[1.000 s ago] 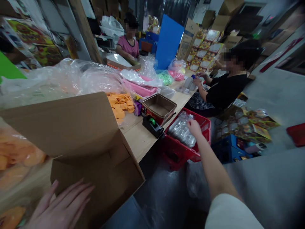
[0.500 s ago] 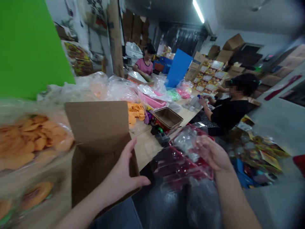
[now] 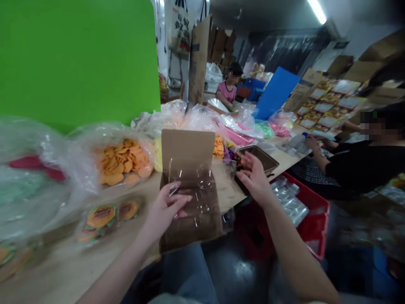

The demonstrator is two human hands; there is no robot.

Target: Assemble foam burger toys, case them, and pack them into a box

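A clear plastic blister tray (image 3: 202,192) hangs in front of an open cardboard box (image 3: 188,145) whose flap stands up. My left hand (image 3: 167,207) is closed on the tray's left side, thumb and fingers pinching it. My right hand (image 3: 255,179) is just past the tray's right edge, its fingers apart and curved. Whether its thumb touches the plastic I cannot tell. Behind the right fingers stands a brown rectangular tin (image 3: 261,158). To the left on the table lie packed toy burgers (image 3: 101,217) in clear plastic.
A red crate (image 3: 321,219) with more clear plastic packs sits low at the right. Bags of orange foam pieces (image 3: 123,162) line the table's back, before a green panel (image 3: 79,63). A person in black (image 3: 357,164) works at the right, another in pink (image 3: 226,90) farther back.
The view has swung left. The clear plastic has come from over the red crate to the front of the box. My left hand, open at the box before, now grips it; my right hand's fingers have opened.
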